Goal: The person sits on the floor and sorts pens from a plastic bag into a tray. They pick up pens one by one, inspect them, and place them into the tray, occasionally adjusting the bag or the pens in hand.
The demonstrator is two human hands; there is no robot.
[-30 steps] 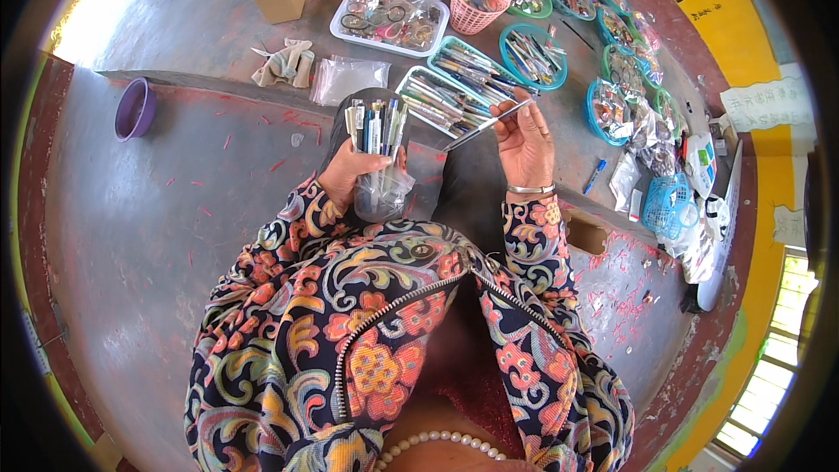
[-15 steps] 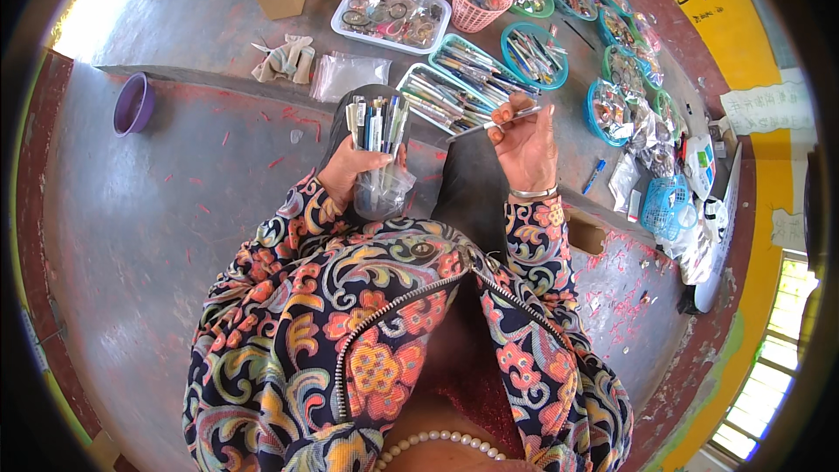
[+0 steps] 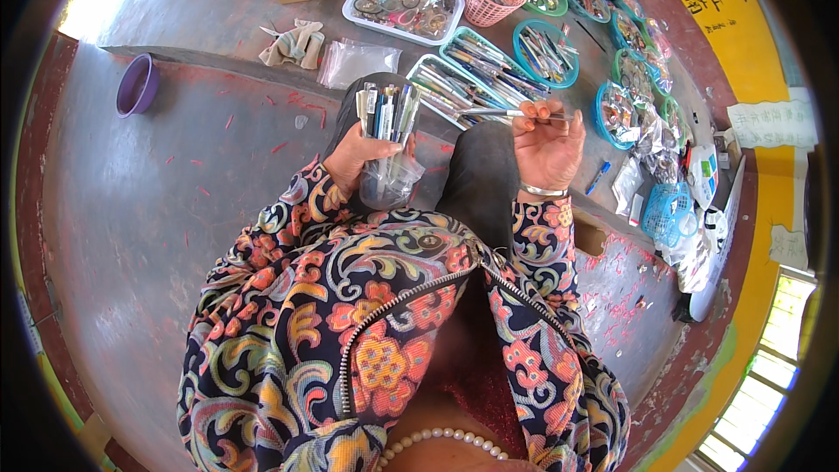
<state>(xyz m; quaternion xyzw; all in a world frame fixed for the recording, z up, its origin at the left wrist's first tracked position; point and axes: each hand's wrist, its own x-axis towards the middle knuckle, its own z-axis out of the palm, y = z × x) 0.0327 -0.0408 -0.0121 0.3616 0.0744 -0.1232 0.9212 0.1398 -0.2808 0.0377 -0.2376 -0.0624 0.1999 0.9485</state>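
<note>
A: Left hand (image 3: 357, 159)?
B: Left of centre, wrapped round a bundle of pens (image 3: 390, 109), their lower ends inside a clear bag (image 3: 391, 183).
A: Right hand (image 3: 552, 159)?
B: Right of centre, thumb and fingers pinching one pen (image 3: 494, 112) that points left across the trays.
A: How far along?
B: Well on for that bundle, I'd judge; it's thick. Count hidden. The pinched pen is apart from it.
A: What's left?
B: Plenty outside the bundle: upper centre, the white tray (image 3: 426, 58), teal tray (image 3: 466, 31) and round blue basket (image 3: 517, 51) all hold pens.
</note>
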